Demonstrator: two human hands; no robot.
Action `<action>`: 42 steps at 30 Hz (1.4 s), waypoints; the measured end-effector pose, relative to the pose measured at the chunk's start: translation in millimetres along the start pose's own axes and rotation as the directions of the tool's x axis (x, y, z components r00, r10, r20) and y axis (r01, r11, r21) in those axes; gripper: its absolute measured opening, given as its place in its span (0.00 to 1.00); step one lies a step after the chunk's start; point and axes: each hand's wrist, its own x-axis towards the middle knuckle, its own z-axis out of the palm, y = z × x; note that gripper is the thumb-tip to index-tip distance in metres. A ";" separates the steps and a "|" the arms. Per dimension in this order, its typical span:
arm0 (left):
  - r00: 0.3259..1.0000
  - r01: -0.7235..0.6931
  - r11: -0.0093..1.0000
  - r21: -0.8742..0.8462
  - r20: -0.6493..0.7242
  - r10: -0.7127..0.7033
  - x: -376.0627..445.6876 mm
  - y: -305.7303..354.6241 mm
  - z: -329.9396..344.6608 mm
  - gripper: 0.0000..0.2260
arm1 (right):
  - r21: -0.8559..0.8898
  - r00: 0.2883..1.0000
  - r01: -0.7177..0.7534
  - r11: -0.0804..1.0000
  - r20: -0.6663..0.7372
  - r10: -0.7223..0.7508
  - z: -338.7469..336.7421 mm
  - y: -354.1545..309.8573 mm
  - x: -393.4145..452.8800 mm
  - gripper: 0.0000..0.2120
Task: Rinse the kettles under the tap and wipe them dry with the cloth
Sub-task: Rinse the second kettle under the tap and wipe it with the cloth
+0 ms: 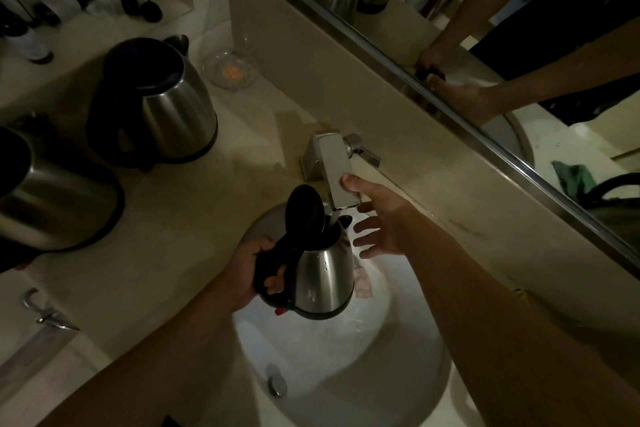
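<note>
1. The left hand (247, 274) is gripping the black handle of a steel kettle (322, 274), fingers closed round it, and is holding the kettle over the sink (398, 374) with its lid (306, 210) standing open.
2. Water is running from the tap (337, 170) into the kettle's mouth; droplets are showing on the steel wall.
3. The right hand (381, 225) is spread open and holding nothing. Its thumb is touching the tap spout; the fingers are hanging just beside the kettle's spout.
4. Two more kettles are waiting on the counter (173, 253): one upright (166, 104) well left of the tap, one (52, 194) at the left frame edge.
5. A green cloth (573, 178) is showing only in the mirror (519, 45); its true place on the counter is out of view.
6. Risks, as judged:
   - The kettle is getting heavier as it fills; a wet one-hand grip could slip and drop it into the basin.
   - Overfilling could be sending water over the rim and onto the counter.
   - The open lid is sitting close to the tap; lifting the kettle could knock it against the spout.
</note>
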 end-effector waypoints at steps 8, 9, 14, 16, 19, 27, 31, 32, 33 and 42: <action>0.999 0.027 0.998 0.055 0.029 -0.029 -1.3 0.6 -0.6 0.19 | -0.005 1.000 -0.013 1.000 -0.009 0.013 2.3 0.2 -3.4 0.48; 0.999 0.035 0.998 0.058 0.028 -0.037 -0.4 0.0 -2.2 0.19 | -0.003 1.000 -0.017 1.000 -0.009 0.017 2.8 0.3 -3.9 0.49; 0.999 0.019 0.996 0.092 0.024 -0.021 2.4 -2.0 -4.3 0.19 | -0.013 1.000 -0.004 1.000 -0.012 0.004 3.6 -0.4 -4.7 0.52; 1.000 0.025 0.995 0.093 0.016 -0.027 1.7 -2.4 -4.5 0.19 | -0.009 1.000 0.001 1.000 -0.013 -0.001 4.4 0.0 -4.6 0.54; 0.999 0.019 0.997 0.074 0.030 -0.021 2.0 -2.9 -5.8 0.19 | -0.005 1.000 -0.006 1.000 -0.008 0.006 4.3 1.0 -3.8 0.55; 0.999 -0.007 0.996 0.091 0.050 0.003 6.2 -5.3 -10.5 0.19 | -0.004 1.000 -0.014 1.000 -0.001 0.014 1.9 1.7 -2.9 0.51; 0.999 -0.005 0.997 0.077 0.049 0.001 7.4 -5.8 -11.4 0.18 | -0.023 1.000 -0.024 0.999 -0.016 0.024 1.2 -2.0 -6.5 0.57; 0.999 0.001 0.997 0.081 0.049 -0.005 7.3 -5.8 -11.7 0.18 | -0.027 0.999 -0.016 1.000 -0.032 0.016 1.6 -2.6 -6.8 0.59; 0.999 0.008 0.997 0.083 0.050 -0.012 6.7 -5.5 -11.3 0.18 | -0.027 0.999 -0.004 1.000 -0.052 0.003 2.2 -2.5 -7.9 0.58; 0.998 0.040 0.999 0.024 0.055 -0.041 8.8 -4.6 -10.8 0.17 | 0.060 0.868 0.362 0.930 -0.385 -0.314 17.8 0.2 -7.5 0.52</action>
